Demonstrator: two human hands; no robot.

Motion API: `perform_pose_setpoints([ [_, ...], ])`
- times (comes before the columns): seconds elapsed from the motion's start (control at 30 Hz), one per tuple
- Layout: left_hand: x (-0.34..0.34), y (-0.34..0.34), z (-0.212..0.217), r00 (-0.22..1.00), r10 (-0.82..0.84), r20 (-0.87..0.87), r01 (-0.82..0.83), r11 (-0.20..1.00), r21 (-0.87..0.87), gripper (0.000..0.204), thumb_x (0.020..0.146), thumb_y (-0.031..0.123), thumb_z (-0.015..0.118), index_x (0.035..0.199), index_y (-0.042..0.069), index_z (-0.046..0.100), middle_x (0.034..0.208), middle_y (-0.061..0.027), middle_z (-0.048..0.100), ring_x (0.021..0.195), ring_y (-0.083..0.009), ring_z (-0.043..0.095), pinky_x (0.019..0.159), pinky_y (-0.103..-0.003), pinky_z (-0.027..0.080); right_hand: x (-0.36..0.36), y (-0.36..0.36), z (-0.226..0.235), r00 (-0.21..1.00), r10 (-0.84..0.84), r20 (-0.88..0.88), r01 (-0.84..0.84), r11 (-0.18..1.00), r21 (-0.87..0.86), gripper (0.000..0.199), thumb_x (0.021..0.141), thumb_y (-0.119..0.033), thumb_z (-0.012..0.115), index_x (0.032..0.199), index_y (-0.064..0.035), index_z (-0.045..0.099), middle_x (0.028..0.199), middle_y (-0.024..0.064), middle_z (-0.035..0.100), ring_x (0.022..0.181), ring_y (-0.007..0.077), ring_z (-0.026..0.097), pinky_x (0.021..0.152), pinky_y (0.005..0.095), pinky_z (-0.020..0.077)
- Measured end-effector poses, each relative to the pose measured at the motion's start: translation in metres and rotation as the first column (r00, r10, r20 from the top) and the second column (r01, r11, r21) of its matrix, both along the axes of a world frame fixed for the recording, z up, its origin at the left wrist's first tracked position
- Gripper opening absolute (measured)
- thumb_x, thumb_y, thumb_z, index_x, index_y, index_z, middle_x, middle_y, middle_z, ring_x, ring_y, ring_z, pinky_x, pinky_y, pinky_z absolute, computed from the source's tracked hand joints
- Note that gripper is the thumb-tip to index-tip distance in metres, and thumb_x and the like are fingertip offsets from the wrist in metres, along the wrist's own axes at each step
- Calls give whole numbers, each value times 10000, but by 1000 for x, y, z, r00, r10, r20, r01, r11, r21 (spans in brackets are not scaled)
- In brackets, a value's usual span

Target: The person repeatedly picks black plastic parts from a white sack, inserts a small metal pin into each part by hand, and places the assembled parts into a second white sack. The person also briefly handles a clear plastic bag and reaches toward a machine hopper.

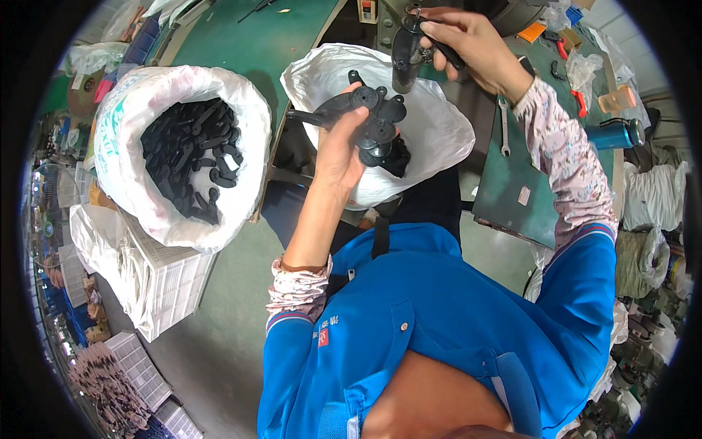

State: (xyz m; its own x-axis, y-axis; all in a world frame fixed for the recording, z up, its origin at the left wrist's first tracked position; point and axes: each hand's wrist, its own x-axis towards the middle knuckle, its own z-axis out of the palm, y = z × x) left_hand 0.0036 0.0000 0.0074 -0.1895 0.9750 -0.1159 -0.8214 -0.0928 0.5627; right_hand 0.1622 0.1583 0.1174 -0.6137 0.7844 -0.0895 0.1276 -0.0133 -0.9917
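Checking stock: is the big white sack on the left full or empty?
Nearly full: the big white woven sack, mouth rolled open, holds black plastic parts close to its rim.

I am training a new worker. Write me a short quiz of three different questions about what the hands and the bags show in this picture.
1. True or false: the left hand holds a black plastic part with round discs.
2. Which sack holds the large heap of black parts? A) the white sack on the person's left B) the white bag under the hands C) neither
3. Fill in: the right hand grips a small dark piece up near the green ____.

Key: 1 true; 2 A; 3 workbench.
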Motion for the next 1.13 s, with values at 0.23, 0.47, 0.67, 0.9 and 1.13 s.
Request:
perform_pose_setpoints([
  [0.23,1,6,-13,1000,26,-2,-26,999,-22,521,830,19,615,1311,10,416,1124,-166,573,993,-273,623,820,-409,559,32,-61,-64,982,159,105,-190,832,521,388,852,-80,629,1231,-150,593,968,78,621,743,168,639,567,262,512],
  [0.47,12,3,-7,999,-27,41,29,999,-30,548,831,98,648,1323,22,418,1112,-136,574,944,-235,624,747,-372,562,30,-75,-81,960,170,222,-274,421,864,537,723,101,664,1173,-191,657,984,75,558,831,215,616,674,289,518],
  [0.67,6,0,-1,972,-69,225,71,998,2,498,867,175,634,1321,121,435,1118,-123,566,921,-250,630,636,-389,588,22,-71,-66,969,222,-107,-50,602,797,325,785,75,621,1081,-59,631,1104,112,589,975,210,619,791,295,497],
  [0.9,11,-1,-8,1000,-6,-1,6,1000,-10,534,862,99,632,1338,37,397,1143,-139,539,911,-235,629,610,-341,592,16,-71,-56,938,112,-328,-99,993,57,195,958,-87,496,1129,-1,535,889,74,625,843,151,633,742,280,530],
  [1.13,25,-3,-3,967,-96,-235,90,995,-37,563,855,107,669,1357,35,423,1075,-104,589,920,-195,606,734,-341,544,15,-69,-77,977,132,-169,-135,991,-4,340,934,-109,568,1272,-71,562,950,83,626,822,121,627,607,275,572],
])
